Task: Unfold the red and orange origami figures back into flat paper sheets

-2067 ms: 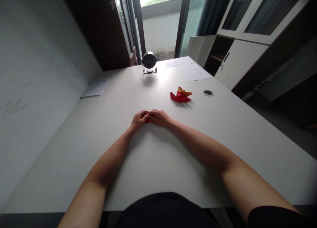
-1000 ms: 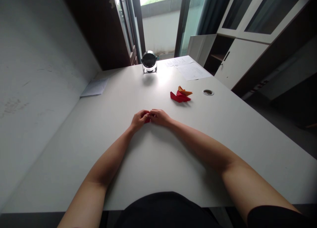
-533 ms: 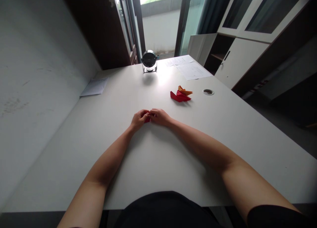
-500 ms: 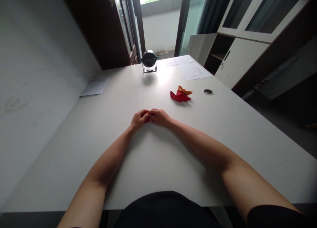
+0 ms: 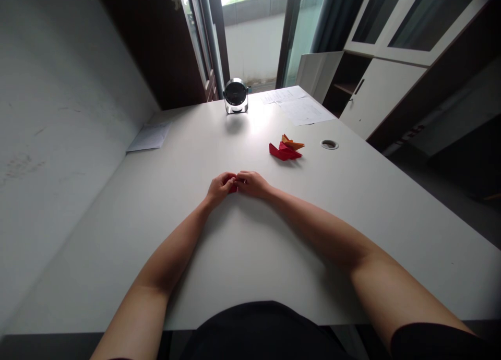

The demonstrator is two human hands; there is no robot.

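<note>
A small piece of folded red paper (image 5: 233, 188) is pinched between my two hands, low over the middle of the white table. Its lower edge shows below the fingers; the rest is hidden. My left hand (image 5: 219, 188) grips it from the left with thumb and fingers closed. From the right, my right hand (image 5: 252, 184) holds the same paper, its fingertips touching those of the left. Beyond them to the right lie a red origami figure (image 5: 285, 152) and an orange origami figure (image 5: 293, 143), close together, with pointed ends.
A round black device on a silver stand (image 5: 235, 95) is at the table's far edge. Printed sheets (image 5: 305, 111) lie at the far right, beside a round cable hole (image 5: 329, 144). More paper (image 5: 149, 136) lies by the left wall. The white table (image 5: 242, 266) extends toward me.
</note>
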